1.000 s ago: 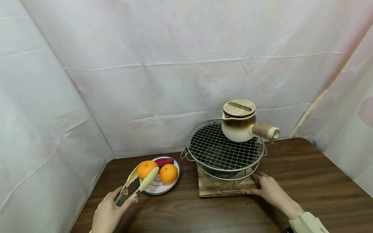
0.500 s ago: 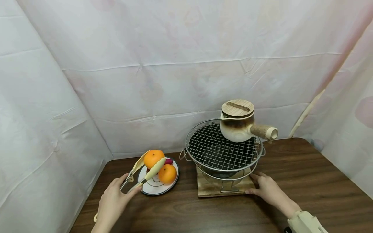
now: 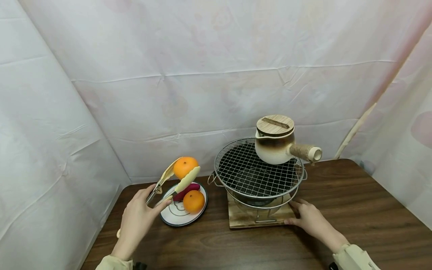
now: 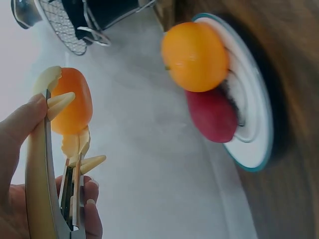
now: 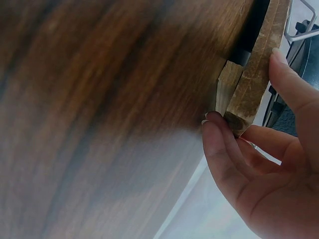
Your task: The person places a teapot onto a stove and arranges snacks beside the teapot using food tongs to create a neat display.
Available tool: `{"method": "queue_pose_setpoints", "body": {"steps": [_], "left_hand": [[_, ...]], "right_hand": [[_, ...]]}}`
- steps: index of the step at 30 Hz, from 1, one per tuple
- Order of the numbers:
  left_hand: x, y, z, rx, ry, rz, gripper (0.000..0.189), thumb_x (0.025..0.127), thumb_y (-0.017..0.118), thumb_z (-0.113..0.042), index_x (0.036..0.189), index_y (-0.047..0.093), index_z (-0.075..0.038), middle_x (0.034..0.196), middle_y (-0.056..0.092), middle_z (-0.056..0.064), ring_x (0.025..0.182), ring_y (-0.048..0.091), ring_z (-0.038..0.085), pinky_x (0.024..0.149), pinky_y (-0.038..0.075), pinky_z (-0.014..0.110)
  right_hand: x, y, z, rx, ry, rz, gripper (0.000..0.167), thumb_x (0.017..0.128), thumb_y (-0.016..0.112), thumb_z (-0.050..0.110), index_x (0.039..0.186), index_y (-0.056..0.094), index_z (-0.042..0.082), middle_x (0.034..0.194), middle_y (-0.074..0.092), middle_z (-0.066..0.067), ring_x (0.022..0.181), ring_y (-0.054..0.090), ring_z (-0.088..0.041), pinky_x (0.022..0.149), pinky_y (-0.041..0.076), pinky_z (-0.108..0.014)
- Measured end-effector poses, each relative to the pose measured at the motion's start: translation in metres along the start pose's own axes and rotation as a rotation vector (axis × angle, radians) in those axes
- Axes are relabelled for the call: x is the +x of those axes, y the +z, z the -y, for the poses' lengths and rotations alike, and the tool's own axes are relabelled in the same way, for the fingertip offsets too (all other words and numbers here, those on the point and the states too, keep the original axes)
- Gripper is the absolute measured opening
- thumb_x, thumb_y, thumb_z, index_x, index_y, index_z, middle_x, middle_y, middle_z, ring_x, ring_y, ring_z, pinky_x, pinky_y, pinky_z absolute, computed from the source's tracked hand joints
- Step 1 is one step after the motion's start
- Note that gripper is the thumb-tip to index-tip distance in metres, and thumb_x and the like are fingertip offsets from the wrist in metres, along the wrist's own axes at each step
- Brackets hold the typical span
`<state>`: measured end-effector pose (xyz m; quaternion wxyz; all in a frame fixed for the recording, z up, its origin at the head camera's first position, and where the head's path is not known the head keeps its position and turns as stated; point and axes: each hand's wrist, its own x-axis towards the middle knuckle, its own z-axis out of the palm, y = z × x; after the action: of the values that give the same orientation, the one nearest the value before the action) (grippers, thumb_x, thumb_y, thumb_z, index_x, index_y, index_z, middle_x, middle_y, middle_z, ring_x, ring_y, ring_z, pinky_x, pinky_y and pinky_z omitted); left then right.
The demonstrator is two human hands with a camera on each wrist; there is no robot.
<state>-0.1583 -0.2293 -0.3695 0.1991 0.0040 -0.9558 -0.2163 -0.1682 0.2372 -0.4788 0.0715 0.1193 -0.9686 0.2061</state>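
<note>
My left hand [image 3: 139,217] grips a pair of metal tongs with cream tips [image 3: 187,180]. Between those tips an orange [image 3: 186,167] is held in the air above a plate. The white plate with a dark rim [image 3: 175,222] bears a second orange [image 3: 194,202] and a purple-red elongated thing, like a sweet potato [image 4: 212,115]. My right hand [image 3: 313,221] holds the near right corner of a wooden board [image 3: 246,221]. In the right wrist view, its thumb lies against the board's edge [image 5: 255,82] and the other fingers curl round the corner.
On the board stands a round grill with a wire mesh top [image 3: 256,180] and wire side loops. A lidded ceramic pot with a wrapped side handle [image 3: 275,152] sits at the mesh's back right. Pale cloth [image 3: 202,101] hangs behind the brown wooden table [image 3: 216,247].
My left hand has moved the tongs and orange up and to the right, off the plate, uncovering more of the purple-red thing. My right hand keeps its hold on the board.
</note>
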Motion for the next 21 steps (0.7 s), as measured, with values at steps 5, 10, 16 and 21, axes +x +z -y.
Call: {"method": "queue_pose_setpoints", "body": {"steps": [5,10,16,21], "left_hand": [[0.01,-0.003,-0.013,-0.005,0.025,-0.001,0.083,0.074,0.071,-0.065,0.134,0.056,-0.01,0.124,0.064,0.015,0.107,0.063,0.039,0.08,0.051,0.055],[0.019,-0.003,-0.025,-0.019,0.063,-0.001,0.082,0.074,0.072,-0.062,0.135,0.056,-0.01,0.124,0.064,0.015,0.107,0.063,0.039,0.082,0.051,0.054],[0.028,-0.002,-0.039,-0.03,0.087,0.026,0.082,0.074,0.073,-0.061,0.136,0.055,-0.009,0.123,0.064,0.013,0.106,0.064,0.036,0.083,0.051,0.052],[0.038,-0.001,-0.053,-0.033,0.116,0.05,0.08,0.075,0.075,-0.057,0.135,0.055,-0.009,0.121,0.065,0.013,0.101,0.064,0.031,0.082,0.052,0.048]], "right_hand": [[0.0,0.0,-0.001,0.001,-0.002,0.002,0.078,0.068,0.081,0.045,0.118,0.062,-0.012,0.116,0.062,-0.032,0.104,0.063,-0.045,0.085,0.052,-0.053],[0.0,0.001,-0.001,-0.004,0.007,0.013,0.081,0.068,0.08,0.048,0.12,0.061,-0.011,0.115,0.062,-0.032,0.103,0.063,-0.045,0.085,0.052,-0.053],[0.0,0.001,-0.001,0.0,0.011,0.016,0.082,0.068,0.08,0.049,0.121,0.06,-0.012,0.115,0.062,-0.032,0.103,0.063,-0.044,0.085,0.052,-0.053],[0.0,0.0,-0.001,0.004,0.01,0.014,0.082,0.068,0.08,0.049,0.12,0.06,-0.012,0.114,0.062,-0.031,0.102,0.064,-0.043,0.084,0.052,-0.052]]}}
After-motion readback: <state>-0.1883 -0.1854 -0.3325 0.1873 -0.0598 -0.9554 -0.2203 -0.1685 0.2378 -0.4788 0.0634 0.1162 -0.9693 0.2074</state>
